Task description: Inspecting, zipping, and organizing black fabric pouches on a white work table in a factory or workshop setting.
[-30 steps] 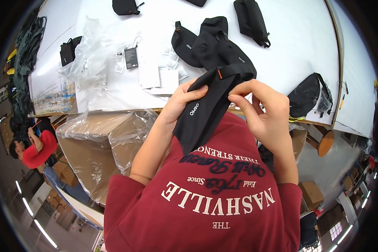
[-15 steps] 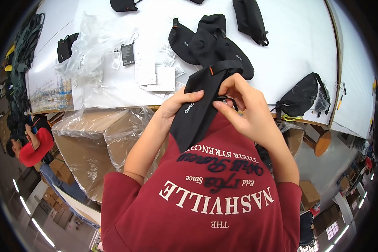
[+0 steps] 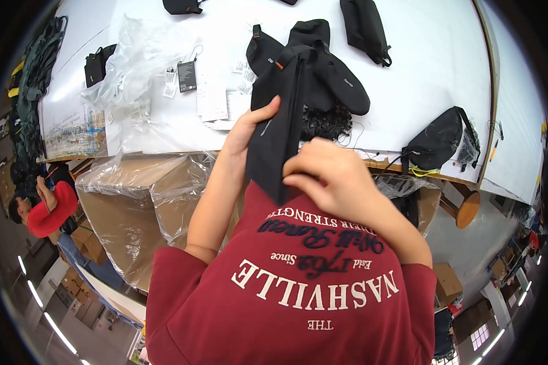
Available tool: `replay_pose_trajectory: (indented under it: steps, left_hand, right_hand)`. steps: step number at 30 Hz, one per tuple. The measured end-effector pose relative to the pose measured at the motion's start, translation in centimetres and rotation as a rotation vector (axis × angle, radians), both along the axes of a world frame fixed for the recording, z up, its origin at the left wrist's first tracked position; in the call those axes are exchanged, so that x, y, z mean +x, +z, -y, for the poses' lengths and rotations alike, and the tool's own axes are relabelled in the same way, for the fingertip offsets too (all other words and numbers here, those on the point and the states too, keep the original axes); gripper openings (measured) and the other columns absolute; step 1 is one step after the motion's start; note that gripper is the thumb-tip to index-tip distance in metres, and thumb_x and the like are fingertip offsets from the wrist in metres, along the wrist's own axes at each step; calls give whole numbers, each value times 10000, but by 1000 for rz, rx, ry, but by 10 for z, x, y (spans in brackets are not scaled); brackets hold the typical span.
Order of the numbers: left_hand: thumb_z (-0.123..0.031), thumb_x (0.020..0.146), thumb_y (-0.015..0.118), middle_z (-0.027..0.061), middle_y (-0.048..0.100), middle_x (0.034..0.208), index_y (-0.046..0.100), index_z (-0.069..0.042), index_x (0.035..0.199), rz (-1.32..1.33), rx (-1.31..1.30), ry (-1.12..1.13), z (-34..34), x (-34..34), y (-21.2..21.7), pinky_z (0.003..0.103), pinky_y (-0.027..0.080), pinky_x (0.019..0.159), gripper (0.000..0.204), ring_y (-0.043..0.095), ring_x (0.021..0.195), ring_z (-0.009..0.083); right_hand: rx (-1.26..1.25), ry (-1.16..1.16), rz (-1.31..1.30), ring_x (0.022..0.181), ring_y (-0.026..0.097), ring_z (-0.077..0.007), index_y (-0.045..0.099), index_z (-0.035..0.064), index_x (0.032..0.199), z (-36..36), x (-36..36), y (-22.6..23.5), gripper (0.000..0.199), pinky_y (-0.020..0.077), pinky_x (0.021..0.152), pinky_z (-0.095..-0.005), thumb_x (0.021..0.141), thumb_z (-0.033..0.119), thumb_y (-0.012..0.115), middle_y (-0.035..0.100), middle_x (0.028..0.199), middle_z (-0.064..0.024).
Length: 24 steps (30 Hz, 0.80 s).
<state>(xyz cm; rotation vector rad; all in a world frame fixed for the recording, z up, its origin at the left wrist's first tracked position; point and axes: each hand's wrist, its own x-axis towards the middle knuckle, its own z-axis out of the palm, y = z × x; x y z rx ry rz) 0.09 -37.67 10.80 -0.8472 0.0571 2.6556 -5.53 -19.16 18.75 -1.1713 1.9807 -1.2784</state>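
Observation:
A flat black zippered pouch hangs upright in front of my shirt, with an orange tab and a strap loop at its top. My left hand grips its left side, thumb on the front face and fingers behind. At the pouch's lower right edge, beside the zipper, my right hand is closed in a pinch and slightly blurred; whatever lies between its fingertips is hidden. Just beyond, several black pouches lie heaped on the white table, next to a tangle of black cords.
Clear plastic film, a black hang tag and white papers lie to the left. A black bag rests at the table's right edge. Below the table stands a plastic-covered carton. A person in red is at far left.
My right hand has moved down from the pouch's upper part to its lower right edge. The pouch has turned more upright, showing its zipper side, and the black cords have come into sight.

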Motion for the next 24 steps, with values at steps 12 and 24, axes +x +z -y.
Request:
replay_pose_trajectory:
  steps: [12,24]
  left_hand:
    - [-186,881,640,135,604,1126,463,23,1269,-200,-404,-65,-18,7,10,315,536,824,474,639,976,202]
    - [-25,797,637,87,655,954,650,6,965,-501,-1864,-220,-23,12,69,249,486,679,171,625,807,152]
  right_hand:
    - [115,-275,303,572,492,-29,649,-14,959,1,-26,20,131,358,487,-200,877,78,603,603,693,5]
    - [169,-391,504,490,510,-55,596,-40,744,-30,-13,4,236,398,475,-241,873,157,612,584,560,-78]
